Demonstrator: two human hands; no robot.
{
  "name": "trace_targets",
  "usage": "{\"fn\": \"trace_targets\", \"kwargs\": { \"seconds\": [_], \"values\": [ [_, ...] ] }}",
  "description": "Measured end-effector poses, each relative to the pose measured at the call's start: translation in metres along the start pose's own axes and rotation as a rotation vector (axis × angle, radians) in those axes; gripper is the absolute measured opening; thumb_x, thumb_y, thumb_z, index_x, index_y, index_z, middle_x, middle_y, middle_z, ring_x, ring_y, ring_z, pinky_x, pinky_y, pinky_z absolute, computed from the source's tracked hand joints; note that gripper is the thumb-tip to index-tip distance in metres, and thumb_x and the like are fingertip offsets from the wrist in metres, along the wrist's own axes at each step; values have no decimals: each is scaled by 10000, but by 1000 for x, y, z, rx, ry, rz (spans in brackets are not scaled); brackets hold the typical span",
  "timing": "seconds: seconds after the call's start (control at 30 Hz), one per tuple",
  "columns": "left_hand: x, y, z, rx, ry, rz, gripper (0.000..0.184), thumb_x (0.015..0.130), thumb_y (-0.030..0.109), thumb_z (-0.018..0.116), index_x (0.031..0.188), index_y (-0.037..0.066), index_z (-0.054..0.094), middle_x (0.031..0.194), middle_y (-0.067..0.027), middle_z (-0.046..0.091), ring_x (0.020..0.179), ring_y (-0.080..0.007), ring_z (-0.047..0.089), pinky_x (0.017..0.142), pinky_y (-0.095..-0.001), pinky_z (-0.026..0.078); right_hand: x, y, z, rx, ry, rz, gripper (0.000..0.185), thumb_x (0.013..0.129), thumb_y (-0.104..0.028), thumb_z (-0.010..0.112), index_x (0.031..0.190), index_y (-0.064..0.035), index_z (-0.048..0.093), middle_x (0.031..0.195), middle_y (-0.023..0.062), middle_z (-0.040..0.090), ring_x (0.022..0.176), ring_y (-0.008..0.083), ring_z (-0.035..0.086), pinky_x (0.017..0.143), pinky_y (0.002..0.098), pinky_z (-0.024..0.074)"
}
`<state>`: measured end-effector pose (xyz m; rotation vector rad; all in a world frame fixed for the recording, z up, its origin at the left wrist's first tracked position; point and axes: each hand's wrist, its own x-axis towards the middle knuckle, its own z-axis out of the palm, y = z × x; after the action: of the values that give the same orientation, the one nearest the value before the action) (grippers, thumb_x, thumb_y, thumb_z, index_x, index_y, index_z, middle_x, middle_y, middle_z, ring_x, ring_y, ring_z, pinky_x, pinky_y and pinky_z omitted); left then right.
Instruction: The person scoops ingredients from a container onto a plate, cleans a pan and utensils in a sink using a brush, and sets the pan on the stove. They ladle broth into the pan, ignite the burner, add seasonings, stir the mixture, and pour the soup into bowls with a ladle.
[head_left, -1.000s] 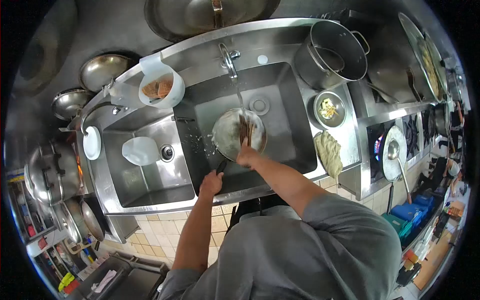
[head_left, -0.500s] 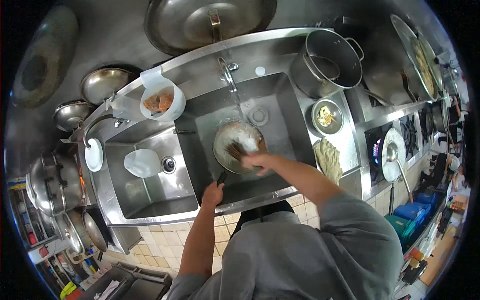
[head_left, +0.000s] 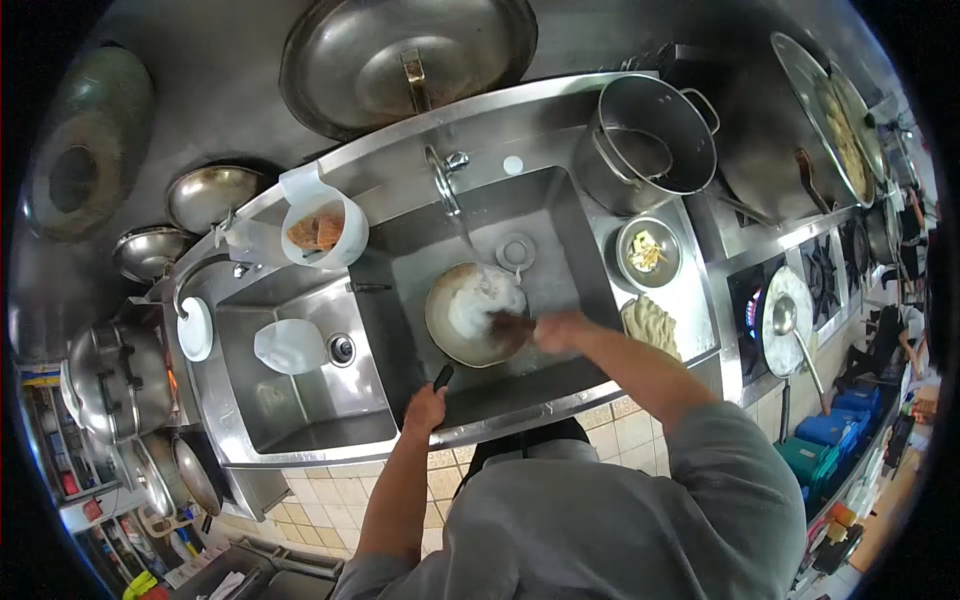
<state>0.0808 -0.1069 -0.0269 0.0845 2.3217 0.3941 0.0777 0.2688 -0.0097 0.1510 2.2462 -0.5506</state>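
Note:
A round pan (head_left: pixel 448 322) with foamy water in it rests in the right sink basin, under the stream from the faucet (head_left: pixel 443 182). My left hand (head_left: pixel 425 408) is closed around the pan's black handle (head_left: pixel 444 376) at the basin's front edge. My right hand (head_left: pixel 562 332) grips a brown bristle brush (head_left: pixel 512 332), blurred by motion, whose bristles are at the right part of the pan's inside.
A white container (head_left: pixel 343 236) with orange-brown pieces stands behind the left basin, which holds a translucent jug (head_left: pixel 290 346). At the right are a deep pot (head_left: pixel 650 140), a metal bowl (head_left: pixel 648 254), a cloth (head_left: pixel 650 325) and a wok (head_left: pixel 785 320) with a ladle.
The brush in my right hand has swept across the pan to its right side. My left hand keeps its hold on the handle. The whole view has shifted, with the sink now lower.

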Motion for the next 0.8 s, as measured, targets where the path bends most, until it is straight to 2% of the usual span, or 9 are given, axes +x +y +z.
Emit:
{"fn": "trace_targets", "kwargs": {
  "seconds": [0.17, 0.23, 0.4, 0.47, 0.53, 0.57, 0.67, 0.73, 0.8],
  "values": [
    [-7, 4, -4, -22, 17, 2, 460, 1001, 400, 529, 1184, -14, 612, 1119, -309, 658, 1104, -490, 606, 949, -537, 484, 15, -80, -85, -77, 197, 47, 327, 888, -305, 652, 1075, -58, 755, 1178, 187, 707, 1087, 296, 692, 919, 429, 540],
    [-10, 7, -8, -4, 24, -9, 463, 1002, 404, 526, 1189, -11, 615, 1132, -301, 657, 1107, -486, 606, 954, -538, 482, 23, -97, -79, -486, 406, -205, 286, 880, -219, 636, 1128, -125, 741, 1131, 152, 718, 1049, 326, 701, 840, 463, 570],
    [-10, 3, -4, 17, 97, 12, 460, 1006, 403, 516, 1207, 2, 620, 1163, -277, 658, 1114, -477, 606, 976, -535, 478, 30, 1, -59, -268, 432, -3, 250, 963, -129, 546, 1116, -62, 732, 1204, 164, 693, 1117, 329, 673, 885, 475, 546],
    [-10, 8, -9, -29, -5, -39, 455, 1008, 394, 510, 1223, 7, 617, 1176, -277, 656, 1128, -475, 600, 996, -527, 471, 12, 3, -16, -156, 92, 127, 267, 929, -111, 559, 1129, -32, 717, 1189, 175, 695, 1112, 330, 676, 885, 483, 541],
    [-2, -2, -1, -47, -7, -37, 457, 1009, 392, 507, 1229, 6, 612, 1178, -282, 652, 1138, -474, 596, 998, -525, 470, -11, -30, 29, -220, -202, -109, 321, 916, -185, 557, 1142, -12, 707, 1193, 182, 692, 1133, 316, 669, 897, 468, 537],
    [0, -6, 3, -47, -4, -36, 459, 1010, 390, 503, 1234, 4, 608, 1181, -288, 649, 1148, -473, 591, 1001, -522, 469, -24, -53, 48, -100, -35, -296, 322, 925, -247, 559, 1057, 9, 703, 974, 211, 716, 904, 310, 720, 751, 458, 546],
    [-11, 11, -15, -42, 8, -4, 487, 1017, 394, 492, 1245, -24, 593, 1213, -314, 625, 1177, -476, 577, 1017, -519, 461, -28, -143, -14, 929, -265, -17, 264, 931, -261, 606, 806, -28, 611, 542, 110, 523, 432, 234, 504, 445, 367, 401],
    [-5, 1, -2, -29, 21, 4, 504, 1016, 394, 490, 1249, -44, 583, 1239, -324, 609, 1192, -480, 567, 1035, -521, 449, 53, -148, 15, 2034, -17, 203, 315, 1009, -346, 549, 1040, -33, 568, 875, 133, 591, 684, 227, 612, 493, 320, 496],
    [-18, 24, -16, -17, 16, -23, 506, 1013, 397, 493, 1259, -35, 583, 1243, -320, 610, 1199, -477, 564, 1038, -518, 447, 88, -135, -3, 2500, 205, 153, 245, 1025, -314, 525, 1151, -104, 520, 978, 114, 576, 781, 249, 640, 514, 305, 518]
  ]
}}
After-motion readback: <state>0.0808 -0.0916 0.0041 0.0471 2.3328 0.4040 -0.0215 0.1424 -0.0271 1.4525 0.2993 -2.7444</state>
